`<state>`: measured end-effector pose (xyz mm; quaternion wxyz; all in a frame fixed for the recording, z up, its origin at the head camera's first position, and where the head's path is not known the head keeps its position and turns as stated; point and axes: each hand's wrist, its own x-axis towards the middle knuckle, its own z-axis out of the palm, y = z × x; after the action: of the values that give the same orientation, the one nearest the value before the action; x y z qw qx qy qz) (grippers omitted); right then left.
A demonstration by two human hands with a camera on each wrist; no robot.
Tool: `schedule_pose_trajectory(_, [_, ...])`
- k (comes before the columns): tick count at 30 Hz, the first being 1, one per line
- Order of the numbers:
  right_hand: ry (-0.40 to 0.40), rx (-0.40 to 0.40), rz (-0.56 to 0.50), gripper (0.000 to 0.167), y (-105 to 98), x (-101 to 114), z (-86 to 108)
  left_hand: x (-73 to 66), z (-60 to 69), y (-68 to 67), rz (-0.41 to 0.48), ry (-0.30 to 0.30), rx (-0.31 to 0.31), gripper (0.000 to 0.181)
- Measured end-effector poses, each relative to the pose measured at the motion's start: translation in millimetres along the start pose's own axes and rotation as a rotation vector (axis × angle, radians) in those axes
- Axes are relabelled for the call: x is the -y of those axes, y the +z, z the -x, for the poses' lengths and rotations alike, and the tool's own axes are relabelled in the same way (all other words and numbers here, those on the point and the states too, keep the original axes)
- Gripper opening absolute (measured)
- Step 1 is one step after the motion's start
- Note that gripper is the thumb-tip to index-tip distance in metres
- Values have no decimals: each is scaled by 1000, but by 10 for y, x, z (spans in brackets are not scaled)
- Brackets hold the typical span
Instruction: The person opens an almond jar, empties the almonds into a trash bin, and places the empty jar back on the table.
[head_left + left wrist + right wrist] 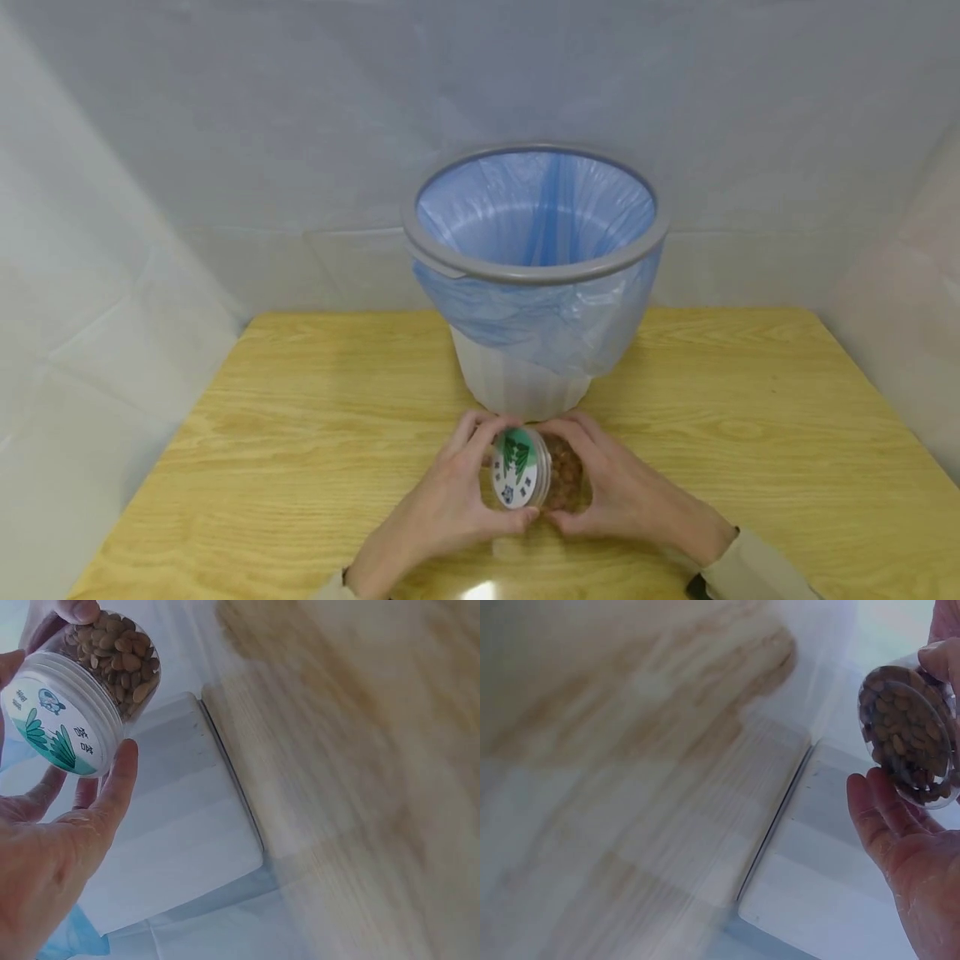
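Both hands hold a clear plastic jar (564,477) of brown nuts that look like almonds, lying on its side in the air with its lid toward the left. My left hand (454,493) grips the lid (515,468), which carries a white and green label, thumb below and fingers above. Around the jar's body curl the thumb and fingers of my right hand (619,490). In the left wrist view the lid (64,724) sits on the jar and the nuts (120,656) show through the wall. The right wrist view shows the jar's base (907,735).
A white bin (517,379) with a grey rim ring (536,273) and a blue liner bag (540,321) stands just beyond the hands. Beneath is a wood-grain table (315,433). Pale sheeting (300,125) hangs behind and at both sides.
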<state>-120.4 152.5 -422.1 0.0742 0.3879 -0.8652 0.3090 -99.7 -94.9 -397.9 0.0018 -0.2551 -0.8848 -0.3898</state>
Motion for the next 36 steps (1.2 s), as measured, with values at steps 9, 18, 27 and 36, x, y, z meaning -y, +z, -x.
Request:
schedule_pose_trajectory(9, [-12, 8, 29, 96, -37, -7, 16, -26, 1, 3, 19, -19, -19, 82])
schedule_pose_trajectory(18, [10, -8, 56, 98, -44, -6, 20, 3, -70, -15, 57, 57, 57, 89])
schedule_pose_trajectory(27, [-12, -5, 58, 97, -36, -21, 47, 52, -86, 28, 53, 110, 95, 92])
schedule_pose_trajectory(36, [-32, -4, 114, 102, -51, -11, 79, 27, -77, 39, 47, 128, 83, 92])
